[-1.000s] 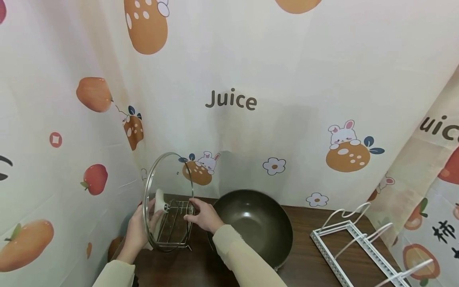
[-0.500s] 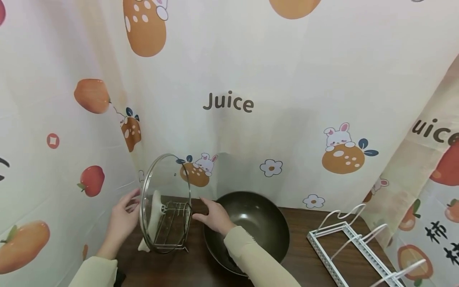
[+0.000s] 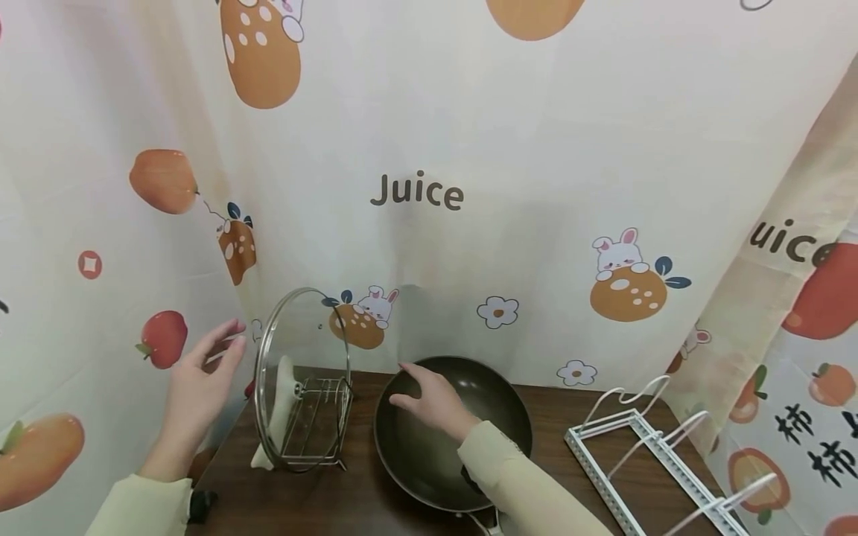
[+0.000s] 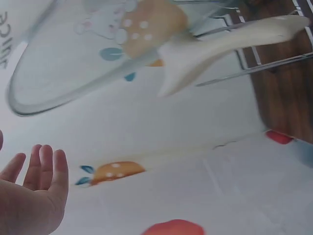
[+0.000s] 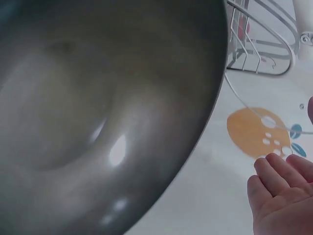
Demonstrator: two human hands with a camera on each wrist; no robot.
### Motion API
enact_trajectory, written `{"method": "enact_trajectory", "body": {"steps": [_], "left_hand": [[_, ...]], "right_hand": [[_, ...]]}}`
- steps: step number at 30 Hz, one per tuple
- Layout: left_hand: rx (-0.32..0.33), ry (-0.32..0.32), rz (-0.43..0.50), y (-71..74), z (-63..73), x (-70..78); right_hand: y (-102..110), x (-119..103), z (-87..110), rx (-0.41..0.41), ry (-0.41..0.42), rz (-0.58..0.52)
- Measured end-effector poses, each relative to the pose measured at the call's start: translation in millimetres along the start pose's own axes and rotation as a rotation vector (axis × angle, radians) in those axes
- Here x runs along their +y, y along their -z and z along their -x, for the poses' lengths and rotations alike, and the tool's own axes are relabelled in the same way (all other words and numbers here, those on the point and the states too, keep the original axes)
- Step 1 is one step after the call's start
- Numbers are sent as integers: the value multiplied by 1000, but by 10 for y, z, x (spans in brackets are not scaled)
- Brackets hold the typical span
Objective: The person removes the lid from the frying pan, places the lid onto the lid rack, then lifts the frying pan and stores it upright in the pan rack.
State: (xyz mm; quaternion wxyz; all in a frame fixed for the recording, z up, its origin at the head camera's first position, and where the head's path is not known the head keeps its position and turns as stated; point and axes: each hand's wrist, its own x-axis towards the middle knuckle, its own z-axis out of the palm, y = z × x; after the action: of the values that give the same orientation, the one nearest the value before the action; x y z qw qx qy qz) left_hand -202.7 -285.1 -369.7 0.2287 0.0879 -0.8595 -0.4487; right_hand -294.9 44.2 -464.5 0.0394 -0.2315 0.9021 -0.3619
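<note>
A glass pot lid (image 3: 260, 383) with a metal rim stands on edge in a small wire rack (image 3: 311, 459) at the left. Its long cream handle (image 3: 280, 406) faces left; in the left wrist view the handle (image 4: 244, 41) shows close up. To the left of the lid my left hand (image 3: 197, 387) is raised, fingers loosely bent, holding nothing. My right hand (image 3: 432, 398) hovers over the dark wok (image 3: 429, 469), thumb spread from the fingers, palm towards the lid. Nothing lies in its grasp. The right wrist view shows the inside of the wok (image 5: 112, 98) and relaxed fingers (image 5: 271, 178).
At the right of the brown wooden tabletop (image 3: 362, 499) lies a white metal rack (image 3: 599, 480) with upright wire dividers. Part of the wok's handle (image 3: 488, 525) shows at the bottom edge. A printed cloth (image 3: 536, 186) hangs close behind and on both sides.
Both hands have let go of the lid, which stays standing in the wire rack. My left hand has moved left and up; my right hand has moved right, over the wok.
</note>
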Motion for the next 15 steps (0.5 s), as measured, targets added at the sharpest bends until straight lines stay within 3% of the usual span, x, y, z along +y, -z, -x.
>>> {"method": "enact_trajectory", "body": {"steps": [4,15], "left_hand": [[23,-69,6,-8,24,129],[78,-362,50,-124,180,562]], "right_hand": [[165,82,135,18,11,31],[541,303,527,106,4,87]]}}
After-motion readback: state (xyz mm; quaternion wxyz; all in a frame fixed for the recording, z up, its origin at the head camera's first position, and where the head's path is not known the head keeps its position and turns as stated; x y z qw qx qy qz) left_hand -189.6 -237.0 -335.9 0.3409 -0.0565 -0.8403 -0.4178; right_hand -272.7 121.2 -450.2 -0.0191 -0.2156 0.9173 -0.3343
